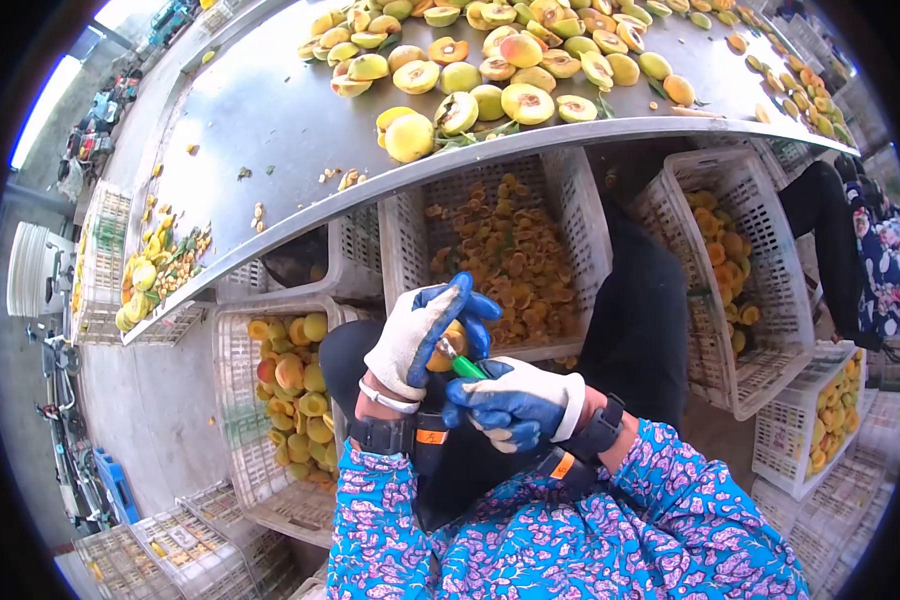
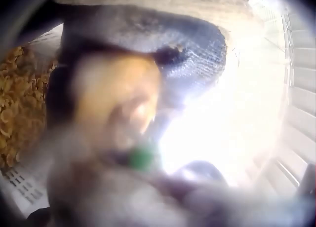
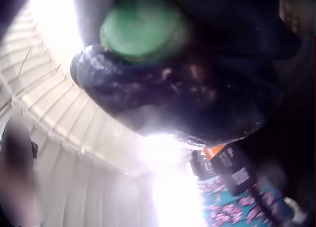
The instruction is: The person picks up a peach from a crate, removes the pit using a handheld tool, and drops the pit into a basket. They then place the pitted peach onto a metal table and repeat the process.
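Note:
In the head view my left hand (image 1: pixel 412 336), in a white glove with blue coating, holds a yellow peach half (image 1: pixel 440 358) above the lap. My right hand (image 1: pixel 518 402), gloved alike, grips a green-handled tool (image 1: pixel 468 368) whose metal tip is at the fruit. Up close in the left wrist view, the peach half (image 2: pixel 116 89) is blurred, with blue glove fingers (image 2: pixel 197 54) curled round it and a spot of green below. The round green handle end (image 3: pixel 140 27) sticks out of the dark blue glove in the right wrist view.
A metal table (image 1: pixel 240 130) ahead carries many cut peaches (image 1: pixel 527 103). Below its edge a crate (image 1: pixel 402 235) holds small orange-brown scraps. Crates with peaches stand to the left (image 1: pixel 232 400) and right (image 1: pixel 770 300). Another person's leg (image 1: pixel 825 250) shows at far right.

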Demonstrator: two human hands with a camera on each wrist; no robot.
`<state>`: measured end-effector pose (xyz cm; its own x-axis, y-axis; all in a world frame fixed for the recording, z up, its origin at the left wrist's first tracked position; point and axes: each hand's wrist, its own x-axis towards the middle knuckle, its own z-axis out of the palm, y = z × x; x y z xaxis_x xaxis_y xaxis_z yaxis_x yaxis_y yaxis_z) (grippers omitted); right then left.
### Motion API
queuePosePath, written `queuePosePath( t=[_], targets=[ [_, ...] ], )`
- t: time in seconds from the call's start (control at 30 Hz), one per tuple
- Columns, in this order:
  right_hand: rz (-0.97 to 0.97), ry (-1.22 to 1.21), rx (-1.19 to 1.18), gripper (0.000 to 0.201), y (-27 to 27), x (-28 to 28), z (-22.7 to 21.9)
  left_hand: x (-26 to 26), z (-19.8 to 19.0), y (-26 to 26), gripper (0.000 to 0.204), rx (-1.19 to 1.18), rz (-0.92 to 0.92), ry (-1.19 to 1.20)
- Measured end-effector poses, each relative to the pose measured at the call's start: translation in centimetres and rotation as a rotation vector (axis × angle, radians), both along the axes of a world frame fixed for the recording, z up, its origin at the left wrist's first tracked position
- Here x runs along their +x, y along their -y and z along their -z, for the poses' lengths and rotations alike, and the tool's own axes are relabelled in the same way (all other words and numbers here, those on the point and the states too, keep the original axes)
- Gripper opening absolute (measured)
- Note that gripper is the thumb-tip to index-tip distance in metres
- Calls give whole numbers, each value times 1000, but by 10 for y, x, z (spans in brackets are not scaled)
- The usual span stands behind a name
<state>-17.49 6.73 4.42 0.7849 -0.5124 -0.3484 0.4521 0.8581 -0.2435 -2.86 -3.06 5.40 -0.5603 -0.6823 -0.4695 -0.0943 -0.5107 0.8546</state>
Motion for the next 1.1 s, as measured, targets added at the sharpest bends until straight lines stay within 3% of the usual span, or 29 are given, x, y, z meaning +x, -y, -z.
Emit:
queuePosePath(
  t=[0.1,0.2,0.33,0.4,0.5,0.53,0.57,0.6,0.63,0.7,0.77,0.8,0.9,0.97,1.03,1.1],
  targets=[
    [48,264,114,33,-3,-3,13,-5,-11,5,54,57,35,-109],
    [121,495,247,38,-5,4,16,-4,-1,2,55,60,-63,-216],
    [194,835,222,38,-3,29,19,-7,7,-3,53,114,-223,-439],
    [216,644,145,39,2,21,13,-5,8,2,54,119,-303,-494],
    [270,479,34,39,4,-3,16,-11,16,13,55,41,-711,-309],
    [282,282,-31,37,6,-13,18,-11,21,15,55,30,-731,-417],
    [290,86,-94,35,8,-22,18,-11,22,15,55,-37,-698,-371],
    [221,-308,-141,32,13,-29,13,-12,20,15,54,-106,-662,-323],
    [29,-1066,-368,36,22,-23,32,-13,18,15,54,-177,-621,-275],
    [-180,-1743,-886,40,15,-25,73,-12,8,14,48,-226,-660,-293],
    [-107,-1497,-664,40,22,-31,48,0,-7,10,43,-368,-794,-224],
    [-33,-1553,-700,40,17,-29,55,14,-14,7,44,-452,-834,-162],
    [-97,-1457,-662,38,16,-32,54,78,-43,-3,33,-675,-935,80],
    [-122,-1332,-633,34,14,-35,67,143,-48,1,25,-649,-868,384],
    [-103,-1296,-669,32,11,-38,77,161,-66,12,24,-698,-604,1366],
    [-121,-1284,-652,31,13,-42,81,141,-73,35,25,-855,-650,1165]
  ],
)
